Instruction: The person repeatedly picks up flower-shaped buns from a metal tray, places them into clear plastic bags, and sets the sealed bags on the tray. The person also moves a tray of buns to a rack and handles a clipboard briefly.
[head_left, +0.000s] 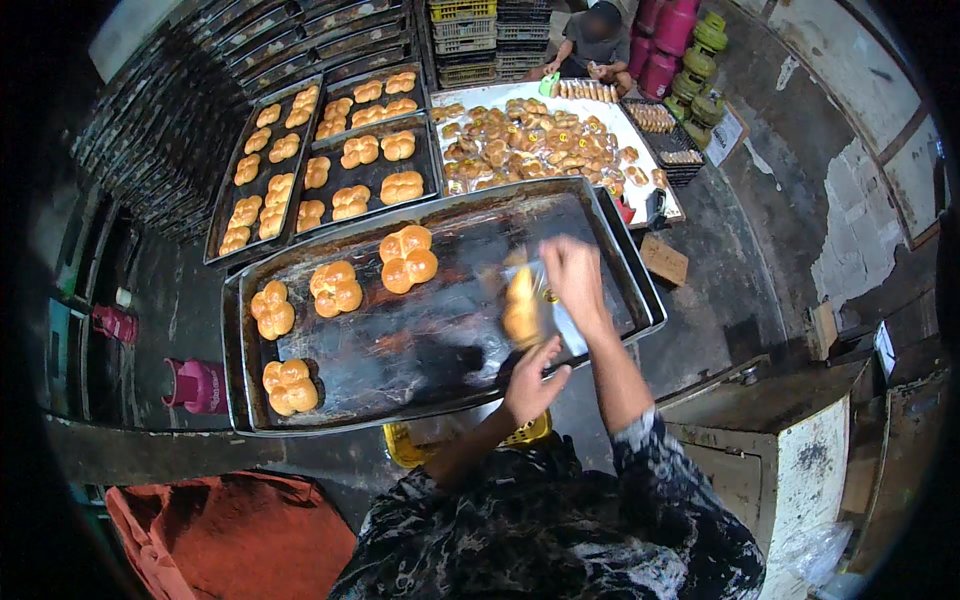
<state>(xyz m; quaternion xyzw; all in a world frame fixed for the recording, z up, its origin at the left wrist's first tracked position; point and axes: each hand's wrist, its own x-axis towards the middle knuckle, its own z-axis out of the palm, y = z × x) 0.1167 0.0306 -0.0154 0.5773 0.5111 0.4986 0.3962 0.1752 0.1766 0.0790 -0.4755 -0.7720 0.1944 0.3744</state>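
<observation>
A large dark metal baking tray (420, 352) lies in front of me, with several glossy, lobed bread buns (409, 259) towards its left side. Over its right part is a bun in a clear plastic bag (523, 307), blurred by motion. My right hand (574, 277) is closed at the upper right of this bag and appears to pinch the plastic; its fingertips are blurred. Close to the bagged bun's lower end is my left hand (532, 382), thumb and fingers apart. Whether it touches the bag is unclear.
Beyond the tray, a white table (649, 176) bears a heap of bagged buns (532, 142). More bun trays (262, 172) lie at the left. A seated person (596, 45) works at the far side. Pink gas cylinders (202, 386) and a metal cabinet (810, 457) flank me.
</observation>
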